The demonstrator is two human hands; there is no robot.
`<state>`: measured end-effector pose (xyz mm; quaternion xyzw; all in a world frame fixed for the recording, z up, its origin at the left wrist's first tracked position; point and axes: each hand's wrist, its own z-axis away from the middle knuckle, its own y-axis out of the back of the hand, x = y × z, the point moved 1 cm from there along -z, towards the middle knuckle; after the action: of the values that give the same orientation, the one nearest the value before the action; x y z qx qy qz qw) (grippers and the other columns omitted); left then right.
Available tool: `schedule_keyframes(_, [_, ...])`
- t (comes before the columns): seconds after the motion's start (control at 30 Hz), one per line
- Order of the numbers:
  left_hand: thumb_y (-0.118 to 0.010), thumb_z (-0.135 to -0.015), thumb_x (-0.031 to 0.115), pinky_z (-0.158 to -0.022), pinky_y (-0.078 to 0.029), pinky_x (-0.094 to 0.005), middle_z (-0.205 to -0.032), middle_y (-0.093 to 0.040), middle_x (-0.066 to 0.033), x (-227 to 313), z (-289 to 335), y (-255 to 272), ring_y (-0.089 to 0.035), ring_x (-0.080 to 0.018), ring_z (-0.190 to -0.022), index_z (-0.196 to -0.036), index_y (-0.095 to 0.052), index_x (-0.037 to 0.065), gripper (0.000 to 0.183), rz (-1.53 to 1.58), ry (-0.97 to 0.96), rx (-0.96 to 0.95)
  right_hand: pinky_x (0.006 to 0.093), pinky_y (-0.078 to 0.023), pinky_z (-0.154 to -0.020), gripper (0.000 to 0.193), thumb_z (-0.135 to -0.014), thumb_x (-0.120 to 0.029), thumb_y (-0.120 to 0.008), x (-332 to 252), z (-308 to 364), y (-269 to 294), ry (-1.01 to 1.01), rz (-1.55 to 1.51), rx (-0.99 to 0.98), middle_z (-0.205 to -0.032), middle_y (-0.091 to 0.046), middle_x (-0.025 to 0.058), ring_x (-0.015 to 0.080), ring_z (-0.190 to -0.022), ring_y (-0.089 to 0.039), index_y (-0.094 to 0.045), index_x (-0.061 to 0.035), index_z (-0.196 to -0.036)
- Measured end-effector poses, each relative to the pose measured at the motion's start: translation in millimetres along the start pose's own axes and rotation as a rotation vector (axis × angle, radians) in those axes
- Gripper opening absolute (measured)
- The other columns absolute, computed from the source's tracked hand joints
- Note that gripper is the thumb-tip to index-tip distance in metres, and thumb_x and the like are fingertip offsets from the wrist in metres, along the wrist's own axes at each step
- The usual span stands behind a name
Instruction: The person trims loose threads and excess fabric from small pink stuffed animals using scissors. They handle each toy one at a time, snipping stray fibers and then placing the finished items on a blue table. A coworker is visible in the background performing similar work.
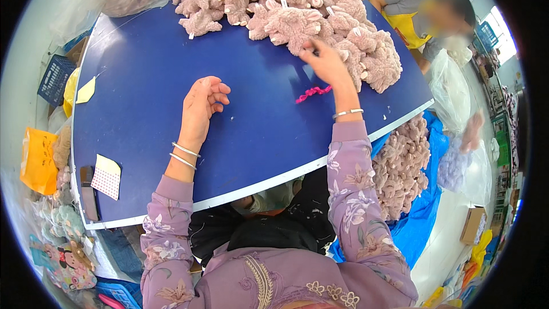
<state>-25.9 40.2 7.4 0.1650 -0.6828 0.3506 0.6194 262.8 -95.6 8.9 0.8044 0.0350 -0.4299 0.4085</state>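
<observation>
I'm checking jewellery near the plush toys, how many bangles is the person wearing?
3. Two silver bangles sit on the left wrist, below the left hand; one bangle is on the right wrist, below the right hand. Sleeves may hide more.

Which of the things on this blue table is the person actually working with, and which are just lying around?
In use:
right hand, reaching into the heap of pink plush toys
pink ribbon piece, beside that hand
left hand, resting empty on the blue table

Lying about:
yellow paper slip
dotted sheet
dark phone-like slab
</observation>
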Motion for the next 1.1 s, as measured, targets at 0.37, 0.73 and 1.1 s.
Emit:
schedule_keyframes(0.37, [-0.045, -0.099, 0.035, -0.071, -0.05, -0.027, -0.108, -0.063, -0.008, -2, 5, -4, -0.062, -0.0154, -0.092, -0.117, -0.054, 0.006, 0.036, 0.06, 0.158, -0.162, 0.0228, -0.042, -0.068, 0.014, -0.085, -0.015, -0.067, -84, 40, -20, 0.111, -0.434, -0.293, -0.079, -0.058, -0.0022, 0.0066, -0.074, -0.05, -0.062, -0.0018, -0.086])
schedule_keyframes(0.73, [-0.056, -0.095, 0.032, -0.059, -0.045, -0.0222, -0.095, -0.061, -0.0025, -9, 3, -2, -0.059, -0.0094, -0.077, -0.115, -0.05, 0.007, 0.033, 0.27, 0.224, -0.079, 0.0228, -0.041, -0.064, 0.008, -0.089, -0.008, -0.061, -131, 80, -40, 0.19, -0.659, -0.578, -0.077, -0.058, -0.0018, 0.0051, -0.073, -0.048, -0.06, -0.0014, -0.093])
schedule_keyframes(1.1, [-0.052, -0.09, 0.006, -0.047, -0.037, -0.0177, -0.091, -0.06, -0.0043, -5, 3, -6, -0.054, -0.0073, -0.062, -0.129, -0.042, 0.003, 0.041, 0.236, 0.142, 0.095, 0.0212, -0.041, -0.058, 0.018, -0.082, -0.008, -0.072, -130, 78, -50, 0.076, -0.639, -0.213, -0.073, -0.061, 0.0001, 0.0031, -0.066, -0.048, -0.055, -0.0006, -0.085])
